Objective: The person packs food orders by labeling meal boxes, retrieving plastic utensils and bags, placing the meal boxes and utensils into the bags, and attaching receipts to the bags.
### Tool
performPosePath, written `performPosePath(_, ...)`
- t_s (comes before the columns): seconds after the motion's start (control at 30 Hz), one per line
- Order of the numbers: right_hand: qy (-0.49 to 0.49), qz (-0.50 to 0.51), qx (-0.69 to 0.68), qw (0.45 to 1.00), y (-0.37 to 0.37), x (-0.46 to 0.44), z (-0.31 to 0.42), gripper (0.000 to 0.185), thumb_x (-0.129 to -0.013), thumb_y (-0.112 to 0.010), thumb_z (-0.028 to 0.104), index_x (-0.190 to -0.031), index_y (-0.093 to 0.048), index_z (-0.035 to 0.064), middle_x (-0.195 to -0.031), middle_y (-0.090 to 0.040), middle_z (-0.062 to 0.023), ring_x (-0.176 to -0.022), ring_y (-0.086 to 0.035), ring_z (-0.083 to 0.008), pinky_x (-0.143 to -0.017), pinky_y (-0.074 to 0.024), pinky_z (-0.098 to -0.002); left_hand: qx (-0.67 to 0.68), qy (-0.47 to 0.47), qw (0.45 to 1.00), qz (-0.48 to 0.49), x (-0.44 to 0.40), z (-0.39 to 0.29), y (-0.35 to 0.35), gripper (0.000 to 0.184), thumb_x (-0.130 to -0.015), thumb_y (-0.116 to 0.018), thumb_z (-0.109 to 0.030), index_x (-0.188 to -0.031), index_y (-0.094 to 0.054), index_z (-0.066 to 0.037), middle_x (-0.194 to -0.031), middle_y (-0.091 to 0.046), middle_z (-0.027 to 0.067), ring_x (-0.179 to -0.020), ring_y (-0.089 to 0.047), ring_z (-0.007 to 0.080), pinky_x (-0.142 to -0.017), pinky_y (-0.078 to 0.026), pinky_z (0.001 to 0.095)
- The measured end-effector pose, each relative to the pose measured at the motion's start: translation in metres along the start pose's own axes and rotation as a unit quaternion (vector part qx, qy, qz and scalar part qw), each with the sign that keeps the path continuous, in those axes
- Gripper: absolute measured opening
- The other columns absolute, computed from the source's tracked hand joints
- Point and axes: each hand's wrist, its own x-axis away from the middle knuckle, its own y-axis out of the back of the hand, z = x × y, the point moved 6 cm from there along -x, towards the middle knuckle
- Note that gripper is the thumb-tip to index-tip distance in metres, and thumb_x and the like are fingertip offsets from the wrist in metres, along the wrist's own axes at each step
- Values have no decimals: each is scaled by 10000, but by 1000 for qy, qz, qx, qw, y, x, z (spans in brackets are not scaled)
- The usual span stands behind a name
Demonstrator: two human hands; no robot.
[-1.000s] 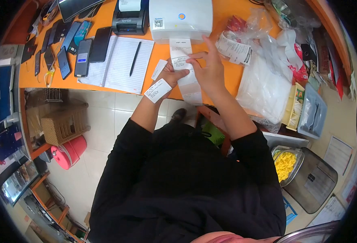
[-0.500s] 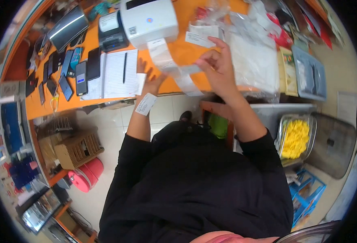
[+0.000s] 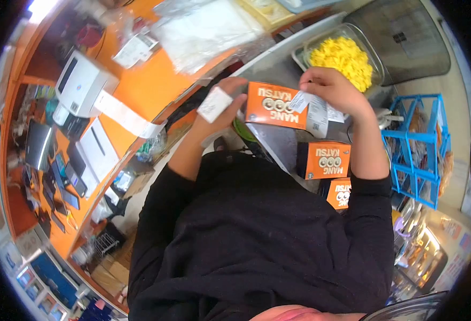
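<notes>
An orange box (image 3: 276,105) printed "MANG KATSU" stands on the grey counter between my two hands. My left hand (image 3: 226,107), fingers spread, is at the box's left side, with a white printed label (image 3: 214,105) stuck on its back. With closed fingers, my right hand (image 3: 331,91) holds a small printed label (image 3: 299,101) at the box's upper right corner. A longer printed paper (image 3: 317,116) hangs beside that corner. Nearer my body are a second orange box (image 3: 327,160) and a third (image 3: 340,193), partly hidden by my right sleeve.
A glass container of yellow food (image 3: 342,60) sits behind my right hand, with a blue rack (image 3: 414,147) to the right. On the orange desk (image 3: 134,91) at left are a white printer (image 3: 83,84) trailing a label strip, plastic bags (image 3: 203,32), a notebook (image 3: 97,152) and several phones.
The view has turned right, from the desk to the counter, bringing the orange boxes into view. Both hands have left the label strip, and the right one now holds a label by a box.
</notes>
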Motion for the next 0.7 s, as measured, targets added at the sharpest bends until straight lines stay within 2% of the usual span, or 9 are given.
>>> performPosePath(0.03, -5, 26, 47, 999, 0, -1, -8, 156, -843, -649, 169, -923, -631, 36, -777, -616, -48, -738, -563, -118, -688, -452, -278, -4, -6, 1000, 30, -10, 3, -25, 364, -856, -602, -205, -1191, -550, -72, -1220, -530, 158, -1121, -492, 332, -966, -385, 411)
performPosePath(0.1, 16, 49, 132, 990, -6, -11, -29, 176, -821, -674, 187, -924, -623, 54, -802, -619, -57, -748, -573, -143, -684, -454, -293, -65, -51, 996, 21, -21, 7, -64, 380, -864, -596, -238, -1206, -544, -81, -1245, -521, 136, -1144, -470, 336, -964, -387, 395)
performPosePath(0.13, 43, 45, 171, 983, -9, -21, -42, 183, -813, -685, 190, -922, -611, 63, -807, -606, -50, -752, -561, -145, -673, -449, -296, -93, -28, 994, 48, -21, 24, -88, 529, -826, -627, -357, -1276, -500, -110, -1315, -471, 105, -1219, -394, 342, -1010, -321, 497)
performPosePath(0.23, -8, 69, 219, 973, -17, -47, -52, 291, -720, -749, 227, -942, -624, 87, -852, -634, -90, -790, -600, -235, -704, -470, -360, -193, 99, 961, 171, -20, 28, -119, 745, -735, -671, -501, -1346, -436, -144, -1375, -413, 76, -1283, -300, 332, -1014, -198, 631)
performPosePath(0.27, 3, 64, 245, 967, -19, -58, -58, 306, -700, -760, 222, -944, -627, 93, -873, -640, -100, -809, -610, -249, -712, -475, -369, -195, 109, 953, 206, -18, 37, -127, 944, -626, -714, -591, -1397, -363, -174, -1383, -396, 71, -1305, -256, 323, -990, -108, 692)
performPosePath(0.4, -31, 48, 316, 947, -28, -82, -78, 408, -605, -799, 216, -974, -651, 123, -941, -672, -105, -859, -651, -280, -700, -512, -407, -191, 96, 955, 204, -18, 32, -121, 1062, -554, -752, -595, -1416, -324, -147, -1352, -406, 90, -1286, -276, 318, -1002, -133, 652)
performPosePath(0.5, -46, -53, 335, 939, -32, -76, -90, 492, -598, -807, 209, -1054, -633, 150, -941, -677, -102, -914, -649, -281, -728, -518, -407, -168, 87, 963, 191, -18, 35, -119, 1110, -533, -764, -576, -1426, -295, -113, -1339, -406, 99, -1268, -293, 315, -1005, -137, 637)
performPosePath(0.6, -100, -80, 360, 924, -22, -54, -67, 501, -682, -769, 258, -1132, -573, 156, -1033, -658, -95, -989, -624, -293, -790, -496, -409, -175, 91, 961, 195, -18, 30, -117, 1116, -536, -763, -559, -1428, -283, -89, -1337, -406, 97, -1257, -302, 312, -1005, -138, 629)
performPosePath(0.7, -108, -20, 357, 928, -24, -34, -55, 465, -730, -728, 361, -1137, -610, 168, -1011, -673, -96, -978, -637, -279, -806, -507, -414, -181, 101, 958, 197, -18, 29, -118, 1122, -536, -762, -552, -1432, -273, -87, -1334, -408, 92, -1260, -299, 313, -1007, -136, 630)
